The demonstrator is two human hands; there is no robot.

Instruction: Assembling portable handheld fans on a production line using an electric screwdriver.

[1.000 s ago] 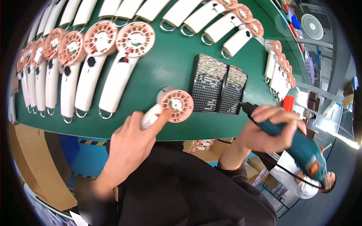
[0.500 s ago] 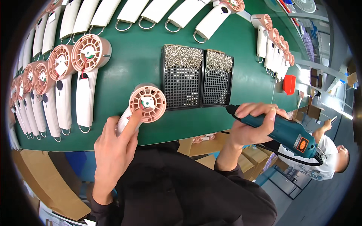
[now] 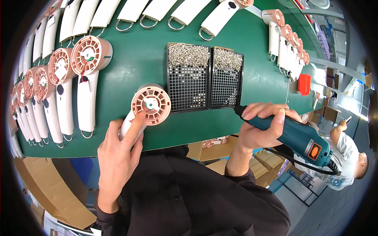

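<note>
My left hand (image 3: 122,151) is closed around the white handle of a handheld fan (image 3: 159,114), its index finger reaching onto the pink round head. A white hub with green and red bits shows in the middle of that head. In my right hand (image 3: 265,126) is a teal electric screwdriver (image 3: 297,137), held at a slant. Its black nose points left, and the bit end is at the lower right corner of the right-hand black screw tray (image 3: 225,88). Beside it lies a second black screw tray (image 3: 188,88). Both have loose silver screws heaped at the far end and some standing in holes.
White-handled fans with pink heads (image 3: 91,55) line the left side of the green table (image 3: 134,51); more handles (image 3: 220,17) lie along the back. Another fan group (image 3: 283,51) is at the right, near a red bin (image 3: 304,84). Cardboard boxes and a person (image 3: 344,153) are beyond.
The trays, fans and held fan sit slightly further left and higher in the picture. The screwdriver's tip has come closer to the right tray's corner. Both grips are unchanged.
</note>
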